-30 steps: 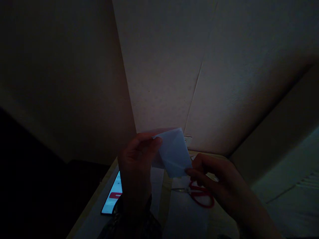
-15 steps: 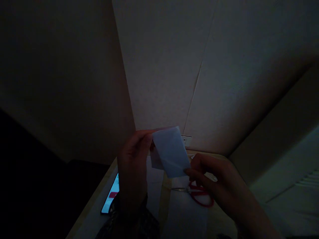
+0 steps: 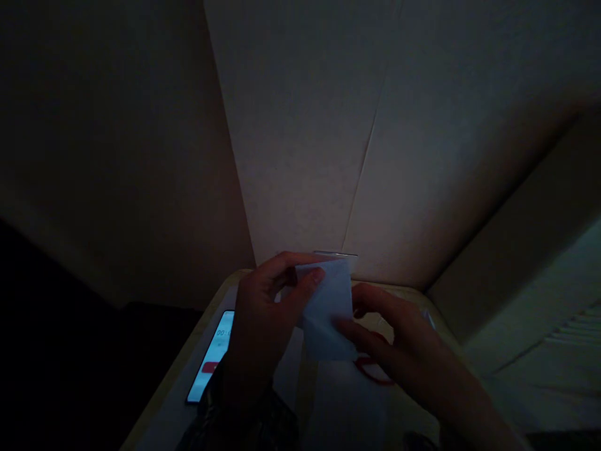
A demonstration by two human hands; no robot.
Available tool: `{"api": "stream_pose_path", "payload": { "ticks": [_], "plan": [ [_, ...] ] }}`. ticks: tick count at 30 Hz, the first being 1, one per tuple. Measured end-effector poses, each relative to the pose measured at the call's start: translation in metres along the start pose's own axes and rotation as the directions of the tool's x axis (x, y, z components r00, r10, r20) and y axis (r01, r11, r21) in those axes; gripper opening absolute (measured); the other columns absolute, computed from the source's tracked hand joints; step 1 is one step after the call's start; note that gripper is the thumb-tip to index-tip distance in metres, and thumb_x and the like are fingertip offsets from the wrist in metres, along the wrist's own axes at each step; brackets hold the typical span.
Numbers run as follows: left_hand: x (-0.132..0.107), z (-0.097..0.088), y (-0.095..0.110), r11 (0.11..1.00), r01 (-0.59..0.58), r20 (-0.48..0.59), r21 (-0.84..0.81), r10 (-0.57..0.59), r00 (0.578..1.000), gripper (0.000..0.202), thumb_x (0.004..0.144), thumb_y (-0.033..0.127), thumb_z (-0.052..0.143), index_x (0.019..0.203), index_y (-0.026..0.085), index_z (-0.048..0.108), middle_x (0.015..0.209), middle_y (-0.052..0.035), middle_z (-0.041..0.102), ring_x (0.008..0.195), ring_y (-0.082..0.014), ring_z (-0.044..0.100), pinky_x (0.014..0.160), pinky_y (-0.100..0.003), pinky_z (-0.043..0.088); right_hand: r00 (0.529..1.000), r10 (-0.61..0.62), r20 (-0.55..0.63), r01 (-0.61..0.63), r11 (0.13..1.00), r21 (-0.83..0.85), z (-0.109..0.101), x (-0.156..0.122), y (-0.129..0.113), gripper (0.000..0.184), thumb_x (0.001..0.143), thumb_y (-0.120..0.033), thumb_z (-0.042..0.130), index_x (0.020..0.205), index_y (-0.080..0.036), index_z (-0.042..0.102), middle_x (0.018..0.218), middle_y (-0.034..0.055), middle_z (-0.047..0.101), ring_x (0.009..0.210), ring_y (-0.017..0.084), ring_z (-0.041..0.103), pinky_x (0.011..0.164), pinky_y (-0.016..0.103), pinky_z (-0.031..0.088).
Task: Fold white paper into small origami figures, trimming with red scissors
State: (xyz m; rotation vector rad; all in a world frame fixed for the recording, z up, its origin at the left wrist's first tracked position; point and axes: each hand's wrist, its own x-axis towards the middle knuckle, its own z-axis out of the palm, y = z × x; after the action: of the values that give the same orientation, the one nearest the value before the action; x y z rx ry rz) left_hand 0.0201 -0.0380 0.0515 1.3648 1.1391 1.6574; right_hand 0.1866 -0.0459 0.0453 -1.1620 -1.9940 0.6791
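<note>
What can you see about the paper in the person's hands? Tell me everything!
The paper looks bluish-white in the dim light, thin and four-sided, and seems to be folded. It is tilted up above the table, with one broad face towards us. The left hand holds it near its top left, thumb in front. The right hand is at its right side; it's too dark to tell how firmly.

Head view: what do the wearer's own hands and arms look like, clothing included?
Both the left hand and the right hand are ungloved, with no ring or watch to be made out. The left arm wears a dark sleeve with a faint lighter pattern, perhaps checked. The right forearm looks bare; the dimness hides finer detail.
</note>
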Motion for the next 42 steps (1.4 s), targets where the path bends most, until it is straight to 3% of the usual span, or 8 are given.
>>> {"api": "stream_pose_path", "payload": {
  "ticks": [6,19,24,28,31,35,38,42],
  "plan": [
    [-0.004,0.003,0.001,0.998,-0.038,0.195,0.051,0.028,0.980,0.010,0.077,0.017,0.070,0.074,0.025,0.075,0.073,0.0028,0.076,0.067,-0.0142,0.068,0.059,-0.021,0.050,0.985,0.089,-0.148,-0.068,0.987,0.144,0.002,0.001,-0.003,0.017,0.086,-0.031,0.060,0.075,-0.019,0.065,0.072,0.0012,0.068,0.072,0.019,0.064,0.065,0.028,0.047],
    [-0.008,0.002,0.003,0.920,-0.367,0.336,0.138,0.305,0.891,0.022,0.083,0.013,0.069,0.093,0.031,0.077,0.087,0.0054,0.075,0.080,-0.0106,0.067,0.071,-0.019,0.051,0.967,0.045,-0.250,0.008,0.979,0.205,-0.004,-0.003,-0.001,0.015,0.080,-0.023,0.066,0.065,-0.019,0.066,0.063,-0.0027,0.062,0.061,0.013,0.056,0.058,0.025,0.042],
    [-0.008,0.005,0.001,0.919,-0.343,0.294,0.194,0.278,0.914,0.021,0.082,0.012,0.068,0.091,0.031,0.074,0.087,0.0062,0.072,0.081,-0.0110,0.065,0.073,-0.021,0.050,0.953,0.011,-0.302,0.051,0.979,0.196,-0.006,-0.003,-0.002,0.016,0.080,-0.017,0.067,0.065,-0.021,0.066,0.062,-0.0037,0.060,0.061,0.012,0.056,0.057,0.023,0.041],
    [-0.007,0.007,-0.007,0.915,-0.285,0.085,0.286,0.272,0.959,0.030,0.076,0.014,0.074,0.100,0.031,0.067,0.091,0.0047,0.062,0.075,-0.0127,0.059,0.069,-0.025,0.049,0.906,0.063,-0.419,0.019,0.982,0.188,-0.003,-0.006,-0.003,0.017,0.083,-0.021,0.066,0.065,-0.021,0.064,0.062,-0.0028,0.059,0.058,0.013,0.054,0.052,0.023,0.040],
    [-0.011,0.011,-0.009,0.867,-0.293,-0.038,0.402,0.336,0.941,0.030,0.073,0.014,0.076,0.096,0.027,0.062,0.084,0.0045,0.056,0.065,-0.0115,0.053,0.064,-0.026,0.047,0.856,0.102,-0.506,-0.031,0.989,0.146,0.004,-0.008,-0.004,0.014,0.086,-0.026,0.063,0.073,-0.021,0.066,0.066,-0.0007,0.063,0.061,0.015,0.057,0.053,0.025,0.042],
    [-0.019,0.021,-0.003,0.846,-0.383,0.160,0.371,0.348,0.924,0.016,0.081,0.010,0.067,0.091,0.022,0.062,0.092,0.0007,0.062,0.076,-0.0118,0.061,0.066,-0.023,0.050,0.806,0.054,-0.590,0.008,0.995,0.101,0.012,-0.008,-0.007,0.007,0.088,-0.024,0.062,0.081,-0.023,0.065,0.070,-0.0013,0.066,0.064,0.015,0.061,0.057,0.025,0.046],
    [-0.020,0.025,0.000,0.894,-0.356,0.299,0.271,0.273,0.914,0.021,0.088,0.018,0.063,0.109,0.021,0.063,0.113,-0.0036,0.066,0.099,-0.0152,0.065,0.083,-0.025,0.054,0.833,0.021,-0.553,0.088,0.982,0.170,0.013,-0.006,-0.008,0.011,0.090,-0.022,0.059,0.099,-0.024,0.065,0.085,-0.0012,0.071,0.075,0.014,0.067,0.064,0.023,0.052],
    [-0.018,0.023,-0.005,0.965,-0.200,0.294,0.167,0.145,0.945,0.030,0.086,0.028,0.067,0.115,0.029,0.061,0.113,-0.0007,0.070,0.099,-0.0162,0.069,0.084,-0.026,0.056,0.878,-0.016,-0.479,0.135,0.967,0.215,0.007,-0.006,-0.009,0.023,0.094,-0.022,0.052,0.112,-0.023,0.066,0.102,0.0019,0.073,0.090,0.014,0.068,0.079,0.025,0.053]
  ]
}}
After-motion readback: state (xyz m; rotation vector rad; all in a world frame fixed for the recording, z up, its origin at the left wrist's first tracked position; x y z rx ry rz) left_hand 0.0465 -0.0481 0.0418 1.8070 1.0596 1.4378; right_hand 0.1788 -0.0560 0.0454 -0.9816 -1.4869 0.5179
